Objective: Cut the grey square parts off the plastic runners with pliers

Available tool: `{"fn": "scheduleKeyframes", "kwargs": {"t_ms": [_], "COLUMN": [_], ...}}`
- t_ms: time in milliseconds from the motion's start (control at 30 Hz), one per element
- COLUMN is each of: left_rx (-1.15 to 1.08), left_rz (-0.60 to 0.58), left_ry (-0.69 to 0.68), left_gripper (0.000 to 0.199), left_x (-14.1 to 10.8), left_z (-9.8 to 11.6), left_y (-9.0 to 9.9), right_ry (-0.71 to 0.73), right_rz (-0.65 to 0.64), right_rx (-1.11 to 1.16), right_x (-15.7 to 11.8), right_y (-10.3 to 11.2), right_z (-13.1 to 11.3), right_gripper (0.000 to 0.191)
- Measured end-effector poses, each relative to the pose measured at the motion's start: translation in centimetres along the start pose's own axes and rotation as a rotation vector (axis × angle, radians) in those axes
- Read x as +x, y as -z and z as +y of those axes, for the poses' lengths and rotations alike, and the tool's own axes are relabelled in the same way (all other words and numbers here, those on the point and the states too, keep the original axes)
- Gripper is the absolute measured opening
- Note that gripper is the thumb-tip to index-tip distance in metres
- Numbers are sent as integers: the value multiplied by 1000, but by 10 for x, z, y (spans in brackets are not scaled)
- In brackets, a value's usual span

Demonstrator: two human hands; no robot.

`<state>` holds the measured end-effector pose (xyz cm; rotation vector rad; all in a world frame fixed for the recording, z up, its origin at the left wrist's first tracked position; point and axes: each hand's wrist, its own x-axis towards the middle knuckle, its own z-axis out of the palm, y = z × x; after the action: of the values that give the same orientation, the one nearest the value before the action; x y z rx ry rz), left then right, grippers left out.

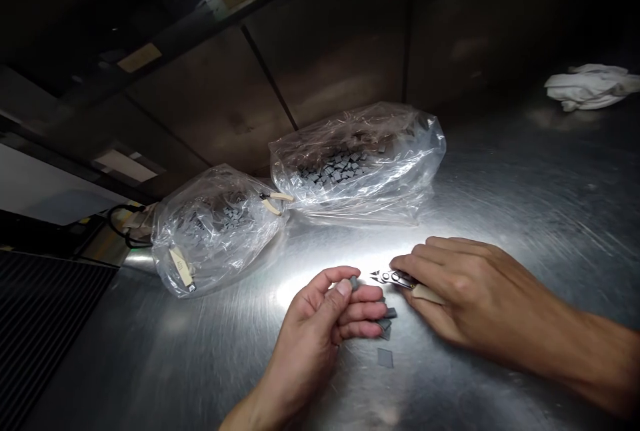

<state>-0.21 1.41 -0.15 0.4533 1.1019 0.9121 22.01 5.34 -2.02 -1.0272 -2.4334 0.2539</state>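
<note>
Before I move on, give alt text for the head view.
The left hand pinches a small grey piece; the right hand holds pliers, tips toward it. Loose pieces lie nearby on a metal table; behind are two clear bags holding more.

We look out from one camera worn on the head, above the near side of the table [210, 364], facing forward and down across it. The left hand [325, 314] and right hand [457, 291], over the table's nearer part, are close to us; the bags [357, 164], towards its back, lie farther off, with dark panels [330, 71] behind it.
</note>
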Motion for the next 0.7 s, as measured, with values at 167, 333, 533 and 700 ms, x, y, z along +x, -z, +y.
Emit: {"fn": "scheduleKeyframes", "kwargs": {"t_ms": [167, 333, 533, 700], "left_rx": [-54, -36, -21, -17], "left_rz": [-27, -60, -32, -43], "left_ry": [-7, -22, -39, -48], "left_gripper": [31, 33, 31, 27], "left_x": [0, 2, 2, 1], "left_z": [3, 3, 4, 1], "left_y": [-2, 1, -1, 0], "right_ry": [20, 45, 76, 95], "right_rz": [4, 37, 57, 60], "right_rx": [8, 17, 17, -4], "right_x": [1, 1, 2, 3], "right_y": [-2, -2, 1, 3], "right_z": [-2, -4, -8, -11], "right_gripper": [19, 19, 17, 17]}}
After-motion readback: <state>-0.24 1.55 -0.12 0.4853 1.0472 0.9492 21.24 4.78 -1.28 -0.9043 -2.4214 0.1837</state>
